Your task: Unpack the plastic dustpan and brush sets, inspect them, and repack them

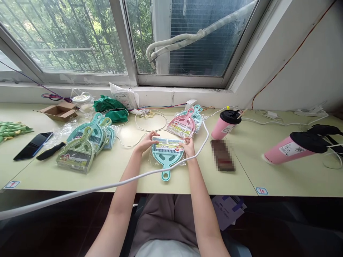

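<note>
A teal mini dustpan and brush set [166, 157] in clear wrap lies in front of me, its looped handle pointing toward the table's front edge. My left hand [147, 141] pinches its far left corner, and my right hand [187, 145] grips the far right corner. A printed label strip runs between the two hands. Just beyond my right hand rests a pink dustpan set [182, 124], overlapping a teal one [197, 113]. To the left sits a pile of wrapped sets, with a green dustpan set [77, 151] in front and a teal dustpan set [89, 129] behind.
A white cable [128, 181] crosses the view over my forearms. Pink cups [221, 131] with black lids stand or lie at right, near a pixelated dark object [223, 155]. At left are a phone [33, 146], a black handle [50, 151], an open cardboard box [59, 111] and green plastic [111, 107].
</note>
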`<action>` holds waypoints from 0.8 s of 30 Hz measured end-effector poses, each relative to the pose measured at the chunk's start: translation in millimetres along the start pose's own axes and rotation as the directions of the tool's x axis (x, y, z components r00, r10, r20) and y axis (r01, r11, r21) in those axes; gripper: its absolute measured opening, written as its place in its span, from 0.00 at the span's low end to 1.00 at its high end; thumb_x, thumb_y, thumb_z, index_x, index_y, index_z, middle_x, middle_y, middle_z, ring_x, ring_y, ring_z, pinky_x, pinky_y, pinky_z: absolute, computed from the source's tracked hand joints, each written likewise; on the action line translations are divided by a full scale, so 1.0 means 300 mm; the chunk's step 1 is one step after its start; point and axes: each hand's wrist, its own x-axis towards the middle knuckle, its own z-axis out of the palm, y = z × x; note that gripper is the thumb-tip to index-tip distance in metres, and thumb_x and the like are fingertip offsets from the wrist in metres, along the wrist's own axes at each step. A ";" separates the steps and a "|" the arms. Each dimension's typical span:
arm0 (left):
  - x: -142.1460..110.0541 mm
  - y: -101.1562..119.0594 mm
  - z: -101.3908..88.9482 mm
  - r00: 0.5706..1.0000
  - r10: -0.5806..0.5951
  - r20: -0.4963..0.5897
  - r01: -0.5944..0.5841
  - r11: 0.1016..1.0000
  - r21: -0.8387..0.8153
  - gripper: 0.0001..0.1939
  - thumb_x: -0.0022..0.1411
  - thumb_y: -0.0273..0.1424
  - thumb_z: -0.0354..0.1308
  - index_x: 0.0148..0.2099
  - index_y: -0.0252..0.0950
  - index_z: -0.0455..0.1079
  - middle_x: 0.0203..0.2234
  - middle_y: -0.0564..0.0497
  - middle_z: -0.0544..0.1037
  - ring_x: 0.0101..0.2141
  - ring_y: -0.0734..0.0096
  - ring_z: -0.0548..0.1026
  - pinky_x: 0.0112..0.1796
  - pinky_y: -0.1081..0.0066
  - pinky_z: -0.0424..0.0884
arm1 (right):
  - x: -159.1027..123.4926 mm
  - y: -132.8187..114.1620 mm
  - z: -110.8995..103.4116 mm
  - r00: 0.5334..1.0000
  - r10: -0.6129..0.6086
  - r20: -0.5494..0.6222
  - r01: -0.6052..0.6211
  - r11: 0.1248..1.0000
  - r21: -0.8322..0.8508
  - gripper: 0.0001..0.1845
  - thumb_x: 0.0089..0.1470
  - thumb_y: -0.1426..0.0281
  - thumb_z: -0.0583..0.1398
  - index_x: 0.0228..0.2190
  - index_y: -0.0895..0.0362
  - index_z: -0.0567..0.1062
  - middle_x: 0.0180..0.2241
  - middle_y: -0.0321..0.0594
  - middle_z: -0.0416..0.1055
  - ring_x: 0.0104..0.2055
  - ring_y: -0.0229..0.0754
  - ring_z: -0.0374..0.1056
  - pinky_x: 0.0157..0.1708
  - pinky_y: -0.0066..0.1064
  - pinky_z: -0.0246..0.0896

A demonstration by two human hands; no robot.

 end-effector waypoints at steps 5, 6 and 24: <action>-0.010 0.020 -0.009 0.999 -0.035 0.040 0.038 0.997 -0.067 0.30 0.44 0.30 0.69 0.49 0.41 0.60 0.55 0.44 0.70 0.41 0.67 0.75 0.36 0.70 0.71 | -0.015 -0.008 0.018 0.995 -0.100 0.020 0.099 0.994 0.052 0.20 0.36 0.70 0.65 0.34 0.51 0.66 0.41 0.39 0.74 0.49 0.45 0.68 0.44 0.37 0.68; -0.012 0.024 -0.009 0.998 -0.045 0.033 0.047 0.995 -0.089 0.32 0.45 0.31 0.69 0.51 0.41 0.60 0.54 0.43 0.71 0.40 0.66 0.76 0.36 0.69 0.72 | -0.016 -0.011 0.019 0.994 -0.107 0.008 0.106 0.993 0.056 0.20 0.36 0.70 0.65 0.34 0.51 0.66 0.41 0.39 0.75 0.49 0.45 0.68 0.44 0.37 0.68; -0.030 0.085 -0.059 0.971 -0.009 -0.240 0.000 0.999 -0.037 0.40 0.54 0.42 0.64 0.66 0.38 0.56 0.24 0.56 0.75 0.23 0.73 0.73 0.26 0.75 0.68 | -0.067 -0.120 -0.004 0.864 0.098 0.494 -0.177 0.977 0.117 0.19 0.44 0.66 0.68 0.41 0.53 0.77 0.46 0.40 0.77 0.46 0.43 0.74 0.45 0.35 0.71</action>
